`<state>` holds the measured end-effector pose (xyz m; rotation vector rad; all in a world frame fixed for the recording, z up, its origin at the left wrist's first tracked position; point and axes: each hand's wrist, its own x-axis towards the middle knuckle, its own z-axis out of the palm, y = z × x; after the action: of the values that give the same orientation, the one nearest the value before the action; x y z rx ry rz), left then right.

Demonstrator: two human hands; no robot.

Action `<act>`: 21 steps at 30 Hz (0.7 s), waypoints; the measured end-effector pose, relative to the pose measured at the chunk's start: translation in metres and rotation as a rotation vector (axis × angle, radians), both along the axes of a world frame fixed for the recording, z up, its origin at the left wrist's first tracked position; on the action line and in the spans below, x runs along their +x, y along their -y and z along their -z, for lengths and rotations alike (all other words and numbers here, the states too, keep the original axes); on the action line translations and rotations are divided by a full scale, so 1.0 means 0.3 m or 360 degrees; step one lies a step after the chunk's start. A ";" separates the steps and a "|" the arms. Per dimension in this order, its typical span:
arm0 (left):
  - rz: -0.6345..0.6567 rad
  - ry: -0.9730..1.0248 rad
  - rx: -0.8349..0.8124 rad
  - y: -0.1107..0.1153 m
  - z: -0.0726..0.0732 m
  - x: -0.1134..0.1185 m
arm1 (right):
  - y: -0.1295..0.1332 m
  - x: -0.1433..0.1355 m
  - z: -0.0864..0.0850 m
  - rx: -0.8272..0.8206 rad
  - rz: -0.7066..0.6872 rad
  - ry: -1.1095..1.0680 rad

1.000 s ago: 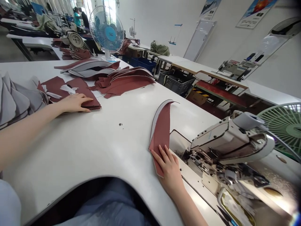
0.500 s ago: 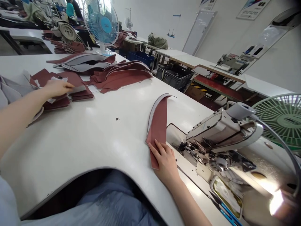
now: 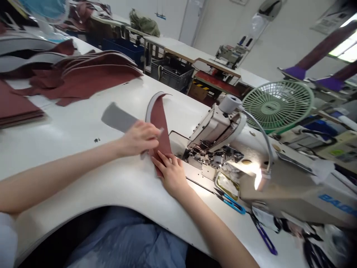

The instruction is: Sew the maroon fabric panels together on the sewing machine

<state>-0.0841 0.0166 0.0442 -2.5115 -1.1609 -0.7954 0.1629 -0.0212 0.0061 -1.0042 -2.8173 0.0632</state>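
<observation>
A curved maroon fabric panel [image 3: 160, 118] with a pale edge lies on the white table beside the sewing machine [image 3: 213, 130]. My right hand [image 3: 173, 173] rests on its near end, fingers spread flat over it. Just above the panel's left side is my left hand [image 3: 141, 138], closed and smeared by motion. A flat grey piece [image 3: 119, 118] sticks out behind it to the left, and the hand appears to grip it. Whether this piece touches the panel, I cannot tell.
Stacked maroon panels [image 3: 89, 80] lie at the back left. Blue thread snips [image 3: 232, 204] and a small tray [image 3: 227, 185] sit by the machine. Behind it stands a green fan [image 3: 275, 106]. A grey crate [image 3: 171, 74] is beyond the table.
My left hand has come right from the maroon stack to the curved panel, bringing the grey piece. My right hand stays on the panel. The view has turned right.
</observation>
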 end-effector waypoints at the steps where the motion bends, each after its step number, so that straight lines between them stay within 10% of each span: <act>1: 0.0138 -0.0053 -0.0051 -0.019 0.045 0.088 | -0.008 0.013 -0.003 0.0021 0.0030 0.0020; 6: 0.0414 -0.0187 -0.0307 -0.053 0.160 0.314 | -0.004 0.131 0.013 0.0168 -0.0086 -0.0039; 14: 0.0400 -0.0142 -0.0701 0.103 0.129 0.305 | 0.037 0.217 0.063 0.0284 -0.0056 -0.0435; 21: 0.0445 0.0015 -0.0693 0.074 0.141 0.306 | 0.037 0.216 0.061 0.0203 -0.0074 -0.0385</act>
<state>0.0077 -0.0055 0.0019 -3.0825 -1.0961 -0.6741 0.2276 -0.0325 -0.0121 -0.8416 -2.5884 0.0092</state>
